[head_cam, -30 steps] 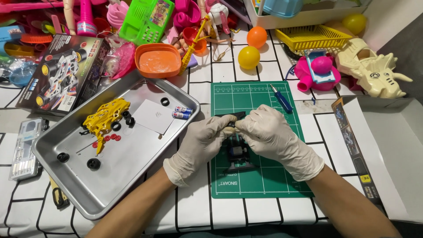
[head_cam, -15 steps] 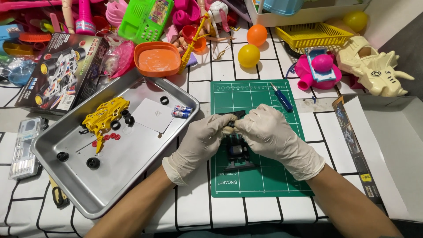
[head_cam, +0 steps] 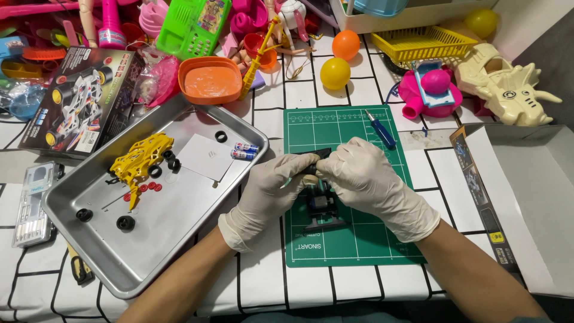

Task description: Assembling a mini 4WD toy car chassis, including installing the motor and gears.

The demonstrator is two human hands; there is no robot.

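Both hands wear thin pale rubber gloves and meet over the green cutting mat (head_cam: 353, 233), which lies on the tabletop (head_cam: 257, 287) probably to give a soft, non-slip place for small parts. The left hand (head_cam: 269, 194) and the right hand (head_cam: 365, 179) are pressed close together and closed on a small black toy car frame (head_cam: 321, 206); its lower end rests on the mat, while the upper part is hidden under the fingers, so I cannot tell exactly what the fingertips do there. The frame looks like hard matt plastic with angular edges. A blue screwdriver (head_cam: 381, 128) lies on the mat just beside the right hand, within easy reach. To the left stands a shallow metal tray (head_cam: 179, 239), shiny and smooth with raised walls, which seems to keep loose pieces from rolling away: a yellow plastic car body (head_cam: 140, 158), small black wheels (head_cam: 125, 223), tiny red parts (head_cam: 146, 188), two small batteries (head_cam: 244, 151) and a white sheet (head_cam: 206, 157). Behind the tray, an orange bowl (head_cam: 209, 81) and many colourful plastic toys crowd the far side.
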